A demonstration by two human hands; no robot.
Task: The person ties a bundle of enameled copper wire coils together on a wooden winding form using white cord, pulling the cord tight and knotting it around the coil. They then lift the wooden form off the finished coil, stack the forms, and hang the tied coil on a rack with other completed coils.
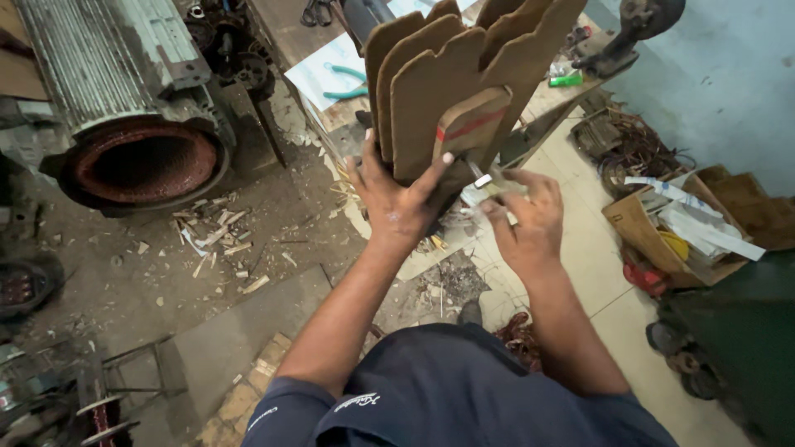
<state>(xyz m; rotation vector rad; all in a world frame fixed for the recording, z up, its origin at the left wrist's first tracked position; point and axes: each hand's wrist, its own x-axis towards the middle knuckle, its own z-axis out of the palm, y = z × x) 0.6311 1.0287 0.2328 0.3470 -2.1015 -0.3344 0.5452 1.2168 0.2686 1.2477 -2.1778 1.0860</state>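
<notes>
This is a motor repair workshop. A large finned motor housing (124, 99) with copper windings lies open on a dirty floor (166, 281) strewn with scraps, beside a cluttered workbench (331, 74) with pliers (348, 83) and a cardboard box (662, 232) of parts

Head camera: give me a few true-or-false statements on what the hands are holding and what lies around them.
1. The left hand grips a fanned stack of brown board pieces. True.
2. The right hand is resting on the floor. False: it is raised beside the stack, fingers at a small pale thing that is too blurred to name.
3. One board piece carries a red stripe. True.
4. The big motor shell stands right of the hands. False: it lies to the left.
5. The pliers on the bench have red handles. False: they are green.
6. A cardboard box of pale strips sits at the right. True.
</notes>
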